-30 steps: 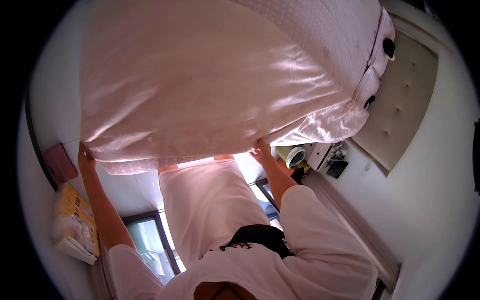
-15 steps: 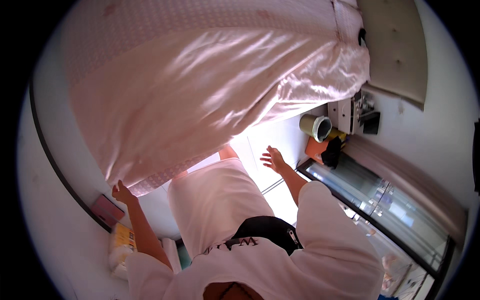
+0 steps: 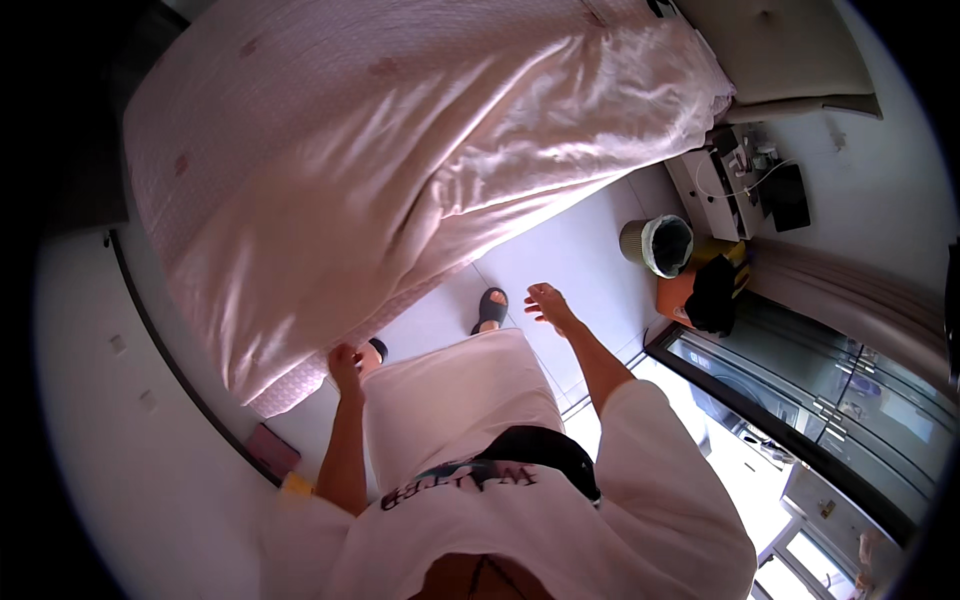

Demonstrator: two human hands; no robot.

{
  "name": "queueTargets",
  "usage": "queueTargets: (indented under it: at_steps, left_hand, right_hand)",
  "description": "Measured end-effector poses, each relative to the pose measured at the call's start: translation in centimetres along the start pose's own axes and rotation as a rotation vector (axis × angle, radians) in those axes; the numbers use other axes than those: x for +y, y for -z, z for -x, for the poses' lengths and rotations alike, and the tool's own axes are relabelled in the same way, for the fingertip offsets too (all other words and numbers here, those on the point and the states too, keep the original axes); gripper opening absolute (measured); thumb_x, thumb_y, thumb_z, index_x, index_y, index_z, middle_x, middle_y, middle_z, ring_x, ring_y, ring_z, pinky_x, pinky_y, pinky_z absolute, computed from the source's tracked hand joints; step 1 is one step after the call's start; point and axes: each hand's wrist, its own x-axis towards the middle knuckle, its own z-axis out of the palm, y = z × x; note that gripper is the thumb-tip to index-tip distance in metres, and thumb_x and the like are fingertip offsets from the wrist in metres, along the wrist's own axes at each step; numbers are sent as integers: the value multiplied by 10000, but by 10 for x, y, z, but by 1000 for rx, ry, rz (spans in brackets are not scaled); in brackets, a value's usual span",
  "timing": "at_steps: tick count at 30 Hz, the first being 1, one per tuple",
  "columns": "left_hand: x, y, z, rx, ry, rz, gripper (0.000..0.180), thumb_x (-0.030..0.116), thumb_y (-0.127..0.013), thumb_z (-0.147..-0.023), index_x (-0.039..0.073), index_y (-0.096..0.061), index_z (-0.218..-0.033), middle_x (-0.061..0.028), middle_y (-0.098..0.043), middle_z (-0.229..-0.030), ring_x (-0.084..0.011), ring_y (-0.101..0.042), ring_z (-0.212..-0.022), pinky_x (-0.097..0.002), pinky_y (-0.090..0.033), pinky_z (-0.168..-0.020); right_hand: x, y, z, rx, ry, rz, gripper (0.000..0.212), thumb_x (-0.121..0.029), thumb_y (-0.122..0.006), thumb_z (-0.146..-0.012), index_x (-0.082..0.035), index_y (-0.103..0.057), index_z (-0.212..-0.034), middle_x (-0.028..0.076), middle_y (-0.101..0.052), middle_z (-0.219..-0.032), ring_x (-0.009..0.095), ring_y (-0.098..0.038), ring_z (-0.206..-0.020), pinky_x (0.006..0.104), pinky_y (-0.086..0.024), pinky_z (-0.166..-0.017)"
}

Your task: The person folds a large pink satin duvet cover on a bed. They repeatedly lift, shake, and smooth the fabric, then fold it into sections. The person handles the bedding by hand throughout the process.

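Note:
A pink bedspread point(image 3: 290, 230) covers the bed and hangs over its near side, with wrinkles and a raised fold toward the right. My left hand point(image 3: 346, 368) is beside the spread's hanging lower edge, near my foot. Its fingers are loosely curled and apart, with nothing visible in them; whether they touch the cloth I cannot tell. Over the floor to the right, my right hand point(image 3: 545, 303) is held in the air, fingers slightly bent and apart, holding nothing.
A lined waste bin point(image 3: 667, 246) stands on the floor at right, by a white bedside cabinet point(image 3: 715, 190). An orange box point(image 3: 676, 300) with black cloth sits beside it. A glass sliding door point(image 3: 780, 400) is at lower right. A pink flat object point(image 3: 273, 450) leans at the left wall.
My left hand has moved right, away from the bedspread's near-left corner. My right hand stays about level. The view has shifted, showing my slippered feet and more of the floor.

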Motion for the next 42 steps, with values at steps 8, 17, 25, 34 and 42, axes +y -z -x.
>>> queueTargets:
  at_steps: [8, 17, 25, 34, 42]
  left_hand:
    - [20, -250, -6, -272, 270, 282, 236, 259, -550, -791, 55, -471, -879, -49, -488, -788, -170, -543, -681, -291, -436, -608]
    - [33, -355, -89, -180, 397, 637, 169, 240, -532, -796, 81, -517, -740, -39, -518, -629, -167, -507, -571, -279, -450, -589]
    - [22, -407, -109, 43, 381, 701, 205, 240, -601, -731, 105, -527, -866, -5, -541, -736, -159, -508, -592, -261, -418, -468]
    - [-31, -422, -15, 297, 619, 636, 323, 293, -602, -750, 100, -497, -986, -32, -522, -894, -181, -488, -775, -323, -428, -579]
    - [24, -471, -16, 631, 652, 27, 656, 355, -690, -631, 2, -397, -1101, -114, -472, -981, -239, -461, -848, -361, -412, -663]
  right_hand:
    - [35, 198, 3, 346, 7, -373, 243, -260, -432, -820, -81, -478, -977, 68, -581, -846, 166, -577, -741, 290, -408, -575]
    - [4, 287, -49, 311, -72, -561, 238, -254, -422, -839, -67, -463, -982, 91, -571, -896, 189, -567, -790, 299, -413, -592]
    - [-108, 347, -154, 249, -106, -485, 230, -282, -486, -825, -91, -461, -952, 82, -559, -906, 211, -558, -813, 320, -407, -609]
    - [-170, 398, -242, 415, -99, -551, 268, -254, -547, -790, -114, -449, -996, 61, -488, -937, 209, -509, -845, 365, -409, -660]
    - [-179, 494, -320, 657, -105, -632, 283, -263, -567, -768, -120, -457, -986, 27, -465, -896, 175, -472, -822, 370, -388, -646]
